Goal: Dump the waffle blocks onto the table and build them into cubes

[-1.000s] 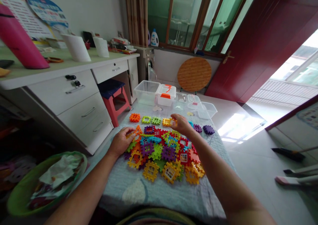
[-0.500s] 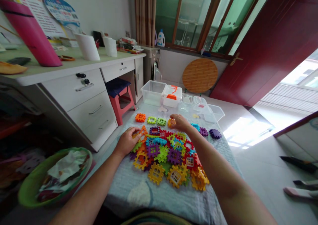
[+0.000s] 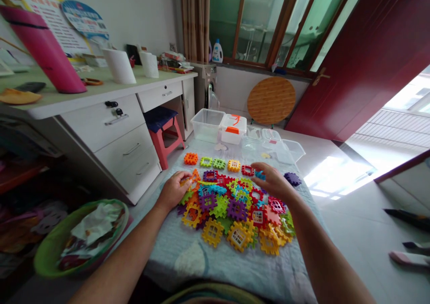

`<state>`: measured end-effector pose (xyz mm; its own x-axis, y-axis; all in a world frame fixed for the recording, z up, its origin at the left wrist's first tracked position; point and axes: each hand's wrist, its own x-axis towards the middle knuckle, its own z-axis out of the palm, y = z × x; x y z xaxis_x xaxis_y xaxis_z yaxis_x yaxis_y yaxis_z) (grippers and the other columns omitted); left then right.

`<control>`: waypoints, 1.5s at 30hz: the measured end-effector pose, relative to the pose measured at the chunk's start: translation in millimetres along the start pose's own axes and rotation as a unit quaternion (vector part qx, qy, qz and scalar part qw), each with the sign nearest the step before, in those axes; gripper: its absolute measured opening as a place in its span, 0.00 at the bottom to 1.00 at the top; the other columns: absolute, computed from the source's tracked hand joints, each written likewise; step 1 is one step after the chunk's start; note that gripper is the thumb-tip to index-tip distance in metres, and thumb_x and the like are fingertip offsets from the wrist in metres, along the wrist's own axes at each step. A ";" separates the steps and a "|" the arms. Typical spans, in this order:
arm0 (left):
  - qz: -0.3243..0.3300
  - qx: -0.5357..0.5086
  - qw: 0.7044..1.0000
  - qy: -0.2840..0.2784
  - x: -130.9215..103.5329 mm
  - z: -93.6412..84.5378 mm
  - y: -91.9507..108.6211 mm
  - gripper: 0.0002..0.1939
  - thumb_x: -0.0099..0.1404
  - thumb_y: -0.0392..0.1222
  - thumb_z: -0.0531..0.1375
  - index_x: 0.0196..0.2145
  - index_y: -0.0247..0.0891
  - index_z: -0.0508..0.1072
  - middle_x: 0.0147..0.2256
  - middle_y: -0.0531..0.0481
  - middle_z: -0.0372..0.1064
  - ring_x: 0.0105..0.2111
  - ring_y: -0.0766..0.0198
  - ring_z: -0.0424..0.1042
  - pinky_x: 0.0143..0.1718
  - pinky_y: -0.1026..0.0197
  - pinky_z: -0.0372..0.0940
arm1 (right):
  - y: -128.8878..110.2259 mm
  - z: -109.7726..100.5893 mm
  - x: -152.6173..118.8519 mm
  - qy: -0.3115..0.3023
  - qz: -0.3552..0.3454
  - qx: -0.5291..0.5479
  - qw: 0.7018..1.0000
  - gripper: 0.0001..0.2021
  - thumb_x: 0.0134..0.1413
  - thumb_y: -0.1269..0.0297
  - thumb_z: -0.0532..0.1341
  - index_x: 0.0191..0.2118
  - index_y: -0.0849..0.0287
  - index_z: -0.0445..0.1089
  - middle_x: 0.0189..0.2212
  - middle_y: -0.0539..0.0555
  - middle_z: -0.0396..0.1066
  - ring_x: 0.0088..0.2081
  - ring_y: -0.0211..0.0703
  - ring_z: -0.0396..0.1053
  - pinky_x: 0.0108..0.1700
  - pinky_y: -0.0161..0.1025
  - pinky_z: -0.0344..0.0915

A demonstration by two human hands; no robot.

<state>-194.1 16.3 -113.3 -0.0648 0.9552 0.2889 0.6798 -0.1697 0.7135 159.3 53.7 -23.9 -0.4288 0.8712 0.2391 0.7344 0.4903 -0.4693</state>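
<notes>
A heap of colourful notched plastic building blocks (image 3: pixel 220 207) lies on a cloth-covered table. My left hand (image 3: pixel 175 188) is at the heap's left edge, its fingers curled on an orange block (image 3: pixel 195 177). My right hand (image 3: pixel 273 181) hovers at the right end of a row behind the heap. Its thumb and fingers are apart, around a blue block (image 3: pixel 260 174); contact is unclear. The row also has an orange block (image 3: pixel 191 159), two green blocks (image 3: pixel 219 164), a yellow-orange block (image 3: pixel 234 165) and a red block (image 3: pixel 247 170). A purple block (image 3: pixel 292 179) lies farther right.
Behind the row stand a clear bin (image 3: pixel 208 124), a lidded box with an orange latch (image 3: pixel 233 128) and several clear containers (image 3: pixel 252 139). A green basket (image 3: pixel 43 263) is at lower left, a red stool (image 3: pixel 161 149) by the white desk (image 3: pixel 110 111).
My right hand has moved right, from the yellow-orange block to the blue one, uncovering the red block and the heap's right side. My left hand stays in place.
</notes>
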 end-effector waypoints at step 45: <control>0.009 -0.003 1.000 0.012 0.4 1.8 1.8 0.12 0.60 0.48 0.56 0.37 0.39 0.73 0.39 0.47 0.73 0.41 0.56 0.72 0.48 0.55 0.66 | 20.5 47.7 -80.0 0.111 0.048 -0.071 0.990 0.09 0.60 0.69 0.54 0.36 0.56 0.73 0.34 0.55 0.73 0.38 0.47 0.68 0.45 0.43 0.63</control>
<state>-191.6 16.9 -113.1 -0.0691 0.9460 0.3167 0.6771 -0.1886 0.7113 183.6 -7.1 -93.2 -0.2385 0.8902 0.3882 0.8395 0.3899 -0.3784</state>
